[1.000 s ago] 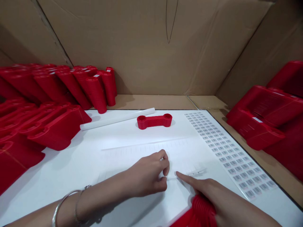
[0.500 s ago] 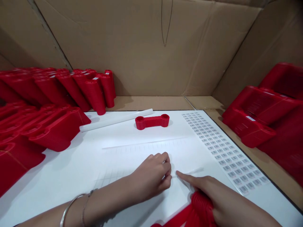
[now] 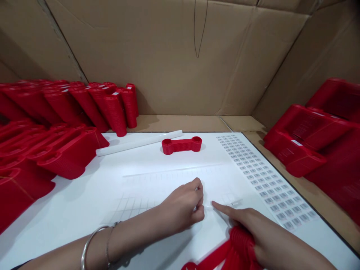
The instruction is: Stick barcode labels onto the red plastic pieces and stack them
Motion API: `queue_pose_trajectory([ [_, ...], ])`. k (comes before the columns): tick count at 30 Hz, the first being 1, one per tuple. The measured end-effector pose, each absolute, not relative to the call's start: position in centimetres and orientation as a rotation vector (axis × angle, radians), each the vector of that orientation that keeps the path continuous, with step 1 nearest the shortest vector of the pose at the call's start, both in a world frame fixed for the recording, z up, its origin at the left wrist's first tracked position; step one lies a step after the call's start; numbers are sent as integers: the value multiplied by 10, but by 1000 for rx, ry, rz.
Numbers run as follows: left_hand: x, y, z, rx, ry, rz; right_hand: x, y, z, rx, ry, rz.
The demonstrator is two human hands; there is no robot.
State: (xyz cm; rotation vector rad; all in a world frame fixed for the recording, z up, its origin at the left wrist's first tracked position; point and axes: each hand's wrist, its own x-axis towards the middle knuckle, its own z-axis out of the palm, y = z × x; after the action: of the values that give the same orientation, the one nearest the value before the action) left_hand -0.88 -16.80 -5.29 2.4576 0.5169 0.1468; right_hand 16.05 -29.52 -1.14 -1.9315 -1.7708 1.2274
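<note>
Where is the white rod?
In the head view, the white rod lies at the far edge of the white board, left of the lone red ribbed piece.

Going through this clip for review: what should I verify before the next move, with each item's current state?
1. Left hand pinch: fingertips are closed, but what they hold is too small to make out. Cannot tell.
2. Right hand grip: lower fingers curl around a red ribbed part, index finger extended. Ok.
3. Barcode label sheet: lies flat on the white board, beside the hands and not under them. Ok.
4. Red dumbbell-shaped part: lies flat, apart from the white rod. Ok.
5. Left red stacks: stand away from both hands. Ok.
</note>
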Motion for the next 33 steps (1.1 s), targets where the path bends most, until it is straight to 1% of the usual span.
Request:
queue_pose_trajectory([
  [5,-7,-167,-57,2425,548,101,169,-294,-24,-1928,-1786,1240],
  [11,-8,-163,-56,2427,551,57,167,-292,-25,-1980,-1767,1261],
  [15,-28,-154,-41,2453,491,-68,169,-294,-25,-2060,-1791,1239],
  [19,-62,-151,-21,2469,529,-178,171,-294,-23,-2066,-1812,1218],
  [23,-85,-155,-17,2464,545,-136,161,-291,-22,-2021,-1850,1256],
  [29,-83,-158,-28,2472,540,-32,134,-279,-22,-1749,-2053,1219],
  [33,-82,-157,-29,2425,549,-21,128,-271,-26,-1759,-2080,1198],
])
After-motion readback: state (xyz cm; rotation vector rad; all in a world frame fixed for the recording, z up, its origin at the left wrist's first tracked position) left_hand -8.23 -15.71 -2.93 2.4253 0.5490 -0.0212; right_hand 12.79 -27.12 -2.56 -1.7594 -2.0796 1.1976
